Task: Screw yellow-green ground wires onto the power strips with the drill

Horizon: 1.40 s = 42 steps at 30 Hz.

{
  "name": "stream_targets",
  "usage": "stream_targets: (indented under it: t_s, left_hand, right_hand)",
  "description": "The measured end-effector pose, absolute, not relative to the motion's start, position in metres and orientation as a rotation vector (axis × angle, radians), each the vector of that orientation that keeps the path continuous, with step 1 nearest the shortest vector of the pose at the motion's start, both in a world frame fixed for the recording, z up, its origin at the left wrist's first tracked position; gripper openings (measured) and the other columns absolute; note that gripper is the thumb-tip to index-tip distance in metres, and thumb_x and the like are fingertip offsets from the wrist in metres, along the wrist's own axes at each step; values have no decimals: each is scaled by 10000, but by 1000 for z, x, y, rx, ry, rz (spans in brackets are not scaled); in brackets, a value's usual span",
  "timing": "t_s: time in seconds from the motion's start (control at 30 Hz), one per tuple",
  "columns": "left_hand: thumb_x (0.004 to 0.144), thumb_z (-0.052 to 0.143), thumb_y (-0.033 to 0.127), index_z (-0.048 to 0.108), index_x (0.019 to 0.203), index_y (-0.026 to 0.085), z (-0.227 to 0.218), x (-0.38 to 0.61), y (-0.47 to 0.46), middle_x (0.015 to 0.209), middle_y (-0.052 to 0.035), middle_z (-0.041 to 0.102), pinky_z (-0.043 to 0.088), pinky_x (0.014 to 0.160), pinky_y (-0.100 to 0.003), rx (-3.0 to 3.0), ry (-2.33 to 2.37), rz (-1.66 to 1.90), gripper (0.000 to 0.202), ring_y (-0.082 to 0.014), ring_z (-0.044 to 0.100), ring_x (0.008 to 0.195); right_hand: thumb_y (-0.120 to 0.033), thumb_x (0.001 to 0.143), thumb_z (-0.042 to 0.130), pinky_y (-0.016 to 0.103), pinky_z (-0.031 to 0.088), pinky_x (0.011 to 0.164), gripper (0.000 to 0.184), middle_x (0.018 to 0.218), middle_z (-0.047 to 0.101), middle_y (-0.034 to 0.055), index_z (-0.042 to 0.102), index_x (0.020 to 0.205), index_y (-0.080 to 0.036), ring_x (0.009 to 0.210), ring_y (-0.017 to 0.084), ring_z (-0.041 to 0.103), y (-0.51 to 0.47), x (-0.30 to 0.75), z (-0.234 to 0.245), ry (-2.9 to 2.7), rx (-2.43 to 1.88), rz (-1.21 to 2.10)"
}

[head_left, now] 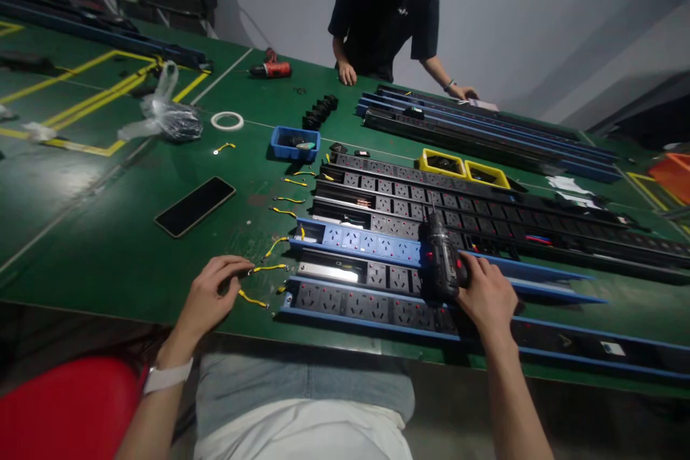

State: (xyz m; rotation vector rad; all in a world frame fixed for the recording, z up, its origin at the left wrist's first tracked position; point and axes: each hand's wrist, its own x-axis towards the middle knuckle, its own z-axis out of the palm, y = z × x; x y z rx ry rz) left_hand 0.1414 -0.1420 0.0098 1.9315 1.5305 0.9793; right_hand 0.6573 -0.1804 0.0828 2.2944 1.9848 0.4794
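My left hand (213, 293) is low over the green table, thumb and forefinger curled into a pinch at the ringed end of a short yellow wire (271, 267). Just below the fingertips lies another yellow wire (252, 299). My right hand (489, 295) is wrapped round a black cordless drill (443, 259), its bit pointing away from me above the power strips. Beneath the drill run a blue-framed strip with blue sockets (360, 241) and a nearer blue-framed strip with black sockets (345, 305). Several more yellow wires (288, 200) lie by the strips' left ends.
A phone (195, 206) lies left of the wires. Behind are a blue bin (295, 144), yellow bins (442, 162), a white tape ring (227, 121), a plastic bag (172, 118) and a red drill (271, 69). A co-worker (385, 14) stands across the table. A red stool (70, 410) is beside me.
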Motion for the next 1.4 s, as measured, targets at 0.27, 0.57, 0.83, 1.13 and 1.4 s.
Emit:
stream_targets:
  t_s: [0.27, 0.57, 0.83, 1.13, 1.4]
  left_hand:
    - [886, 633, 357, 706, 1248, 276, 4, 129, -186, 1197, -90, 701, 447, 998, -423, 2235, 1376, 697, 378, -284, 594, 1148]
    - [933, 632, 402, 790, 981, 322, 4, 151, -178, 1063, -32, 745, 404, 882, -384, 2331, 1327, 779, 183, -237, 595, 1015]
    - [887, 699, 309, 747, 892, 248, 11, 163, -168, 911, -8, 752, 398, 926, -360, 2165, 1417, 1006, 78, -197, 658, 931]
    - [933, 610, 283, 740, 1040, 239, 8, 158, -161, 974, -40, 708, 409, 841, -346, 2208, 1508, 876, 174, -203, 620, 946]
    - [811, 780, 424, 775, 1031, 340, 16, 173, -164, 1118, -37, 703, 326, 930, -432, 2313, 1523, 661, 236, -279, 557, 1102]
  right_hand:
    - [-341, 855, 579, 347, 399, 699, 444, 1049, 649, 103, 622, 1265, -178, 912, 270, 547, -180, 655, 82, 1972, 2326, 482]
    - [-305, 842, 585, 345, 393, 709, 456, 1076, 674, 86, 627, 1275, -168, 927, 258, 548, -181, 649, 81, 1927, 2371, 515]
    - [-319, 843, 607, 333, 382, 713, 462, 1105, 680, 77, 626, 1281, -172, 934, 251, 555, -181, 648, 80, 1933, 2355, 566]
    - [-315, 832, 611, 330, 375, 702, 448, 1045, 668, 71, 632, 1255, -170, 904, 246, 547, -182, 653, 75, 1961, 2323, 656]
    - [-311, 826, 604, 329, 366, 708, 447, 1034, 668, 75, 622, 1248, -167, 913, 253, 550, -184, 650, 77, 1977, 2305, 669]
